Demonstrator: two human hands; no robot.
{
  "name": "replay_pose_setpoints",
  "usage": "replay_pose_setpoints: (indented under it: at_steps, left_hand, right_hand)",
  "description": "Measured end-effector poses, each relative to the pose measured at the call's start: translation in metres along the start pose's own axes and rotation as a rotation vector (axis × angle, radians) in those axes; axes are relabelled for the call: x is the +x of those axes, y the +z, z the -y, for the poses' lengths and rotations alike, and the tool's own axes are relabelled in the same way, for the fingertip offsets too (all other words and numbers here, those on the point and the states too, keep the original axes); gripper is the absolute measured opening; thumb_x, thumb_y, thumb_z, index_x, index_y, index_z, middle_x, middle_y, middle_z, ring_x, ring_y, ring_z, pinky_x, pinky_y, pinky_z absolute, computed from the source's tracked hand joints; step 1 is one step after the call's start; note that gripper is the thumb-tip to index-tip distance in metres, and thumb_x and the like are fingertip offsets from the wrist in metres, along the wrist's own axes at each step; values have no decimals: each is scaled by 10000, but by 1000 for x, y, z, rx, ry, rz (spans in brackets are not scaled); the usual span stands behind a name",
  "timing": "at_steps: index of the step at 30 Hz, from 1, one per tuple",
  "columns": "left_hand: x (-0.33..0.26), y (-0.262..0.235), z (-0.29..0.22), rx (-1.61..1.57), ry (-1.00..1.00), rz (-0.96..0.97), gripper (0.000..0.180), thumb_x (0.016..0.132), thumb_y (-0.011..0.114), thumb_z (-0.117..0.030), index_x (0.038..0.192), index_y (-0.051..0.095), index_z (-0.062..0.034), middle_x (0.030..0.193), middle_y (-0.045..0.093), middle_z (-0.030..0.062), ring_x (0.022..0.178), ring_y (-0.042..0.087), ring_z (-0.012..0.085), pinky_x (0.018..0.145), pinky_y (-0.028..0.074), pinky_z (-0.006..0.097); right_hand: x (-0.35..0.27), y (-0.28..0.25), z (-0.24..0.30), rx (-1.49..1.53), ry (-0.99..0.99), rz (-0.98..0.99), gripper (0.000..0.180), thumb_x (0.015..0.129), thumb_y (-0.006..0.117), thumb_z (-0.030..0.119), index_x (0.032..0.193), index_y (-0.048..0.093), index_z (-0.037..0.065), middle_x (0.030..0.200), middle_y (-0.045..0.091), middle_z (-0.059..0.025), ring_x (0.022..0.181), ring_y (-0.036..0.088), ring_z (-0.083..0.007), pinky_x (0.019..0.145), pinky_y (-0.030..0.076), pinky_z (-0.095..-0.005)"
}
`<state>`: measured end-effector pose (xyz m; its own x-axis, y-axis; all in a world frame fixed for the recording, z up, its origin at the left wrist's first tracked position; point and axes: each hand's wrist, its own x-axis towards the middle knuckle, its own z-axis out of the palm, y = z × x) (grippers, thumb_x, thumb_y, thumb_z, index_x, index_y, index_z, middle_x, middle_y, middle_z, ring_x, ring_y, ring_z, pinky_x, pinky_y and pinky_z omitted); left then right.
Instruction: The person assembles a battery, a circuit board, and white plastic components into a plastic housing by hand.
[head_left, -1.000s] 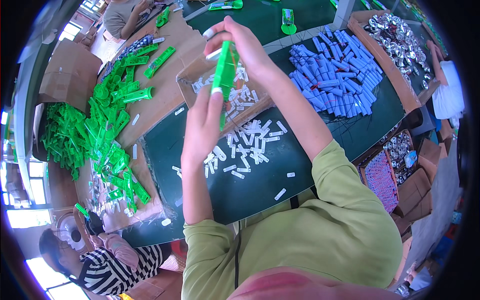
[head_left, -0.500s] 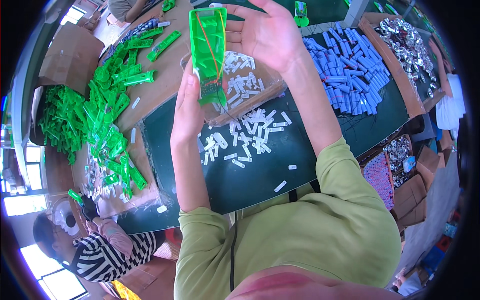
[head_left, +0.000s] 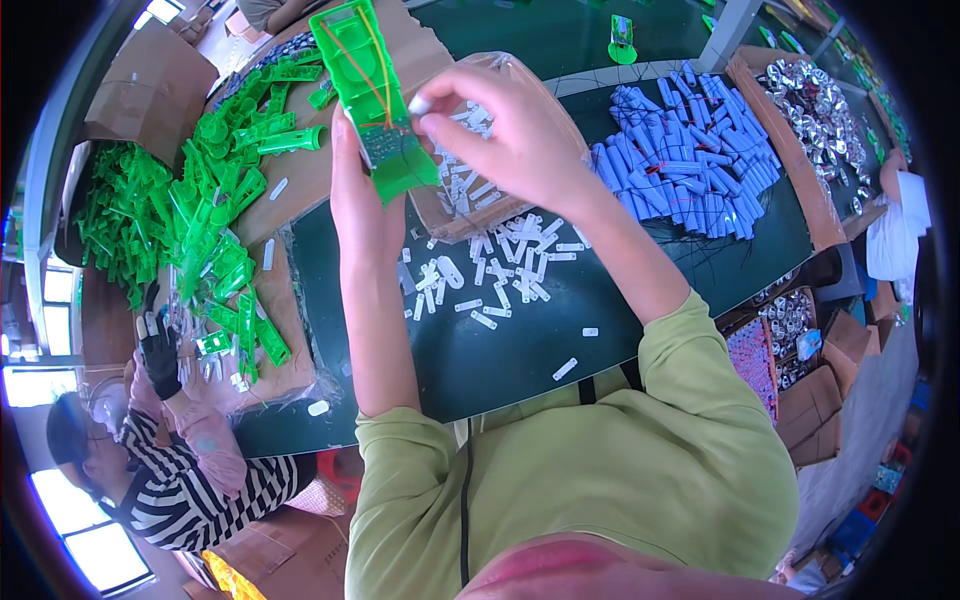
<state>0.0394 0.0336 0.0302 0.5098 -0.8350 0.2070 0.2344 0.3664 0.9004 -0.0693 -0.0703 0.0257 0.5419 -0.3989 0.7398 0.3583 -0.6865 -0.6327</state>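
A green plastic housing (head_left: 352,62), with red and yellow wires running along its inside, is gripped in my left hand (head_left: 358,190). A small circuit board (head_left: 390,146) sits at its near end. My right hand (head_left: 515,140) is at the housing's right edge, thumb and index finger brought together beside the board. The index fingertip has a white covering. What that pinch holds, if anything, is too small to make out. Below my hands, small white plastic pieces (head_left: 520,260) lie scattered on the dark green table (head_left: 480,370).
A cardboard box (head_left: 470,222) of more white pieces stands behind my hands. Blue wired cylinders (head_left: 690,150) are heaped to the right, shiny silver cups (head_left: 815,110) beyond. Green housings (head_left: 215,190) pile up at left, where a gloved co-worker (head_left: 190,450) sits.
My right hand has come down from above the housing, its spread fingers closing into a pinch at the board. The housing has shifted left and tilted. The co-worker's gloved hand has moved up.
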Motion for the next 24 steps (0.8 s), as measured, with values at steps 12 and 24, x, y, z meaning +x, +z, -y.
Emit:
replay_pose_setpoints:
  at_steps: [12, 24]
  left_hand:
    - [-12, 18, -2, 203, 137, -3, 420, 984, 286, -322, 1306, 384, -70, 1158, 529, 69, 1029, 535, 157, 880, 441, 340]
    - [-17, 22, 0, 301, 142, -39, 468, 978, 333, -313, 1373, 319, -61, 1254, 467, 79, 1162, 445, 155, 959, 377, 315]
  right_hand:
    - [-14, 17, 9, -111, -80, -207, 215, 754, 650, 33, 943, 548, 30, 892, 554, -80, 729, 608, -191, 645, 475, -305]
    - [-12, 31, 11, 42, 97, -376, 348, 714, 597, 24, 1047, 499, 41, 773, 573, -73, 669, 583, -157, 613, 464, -274]
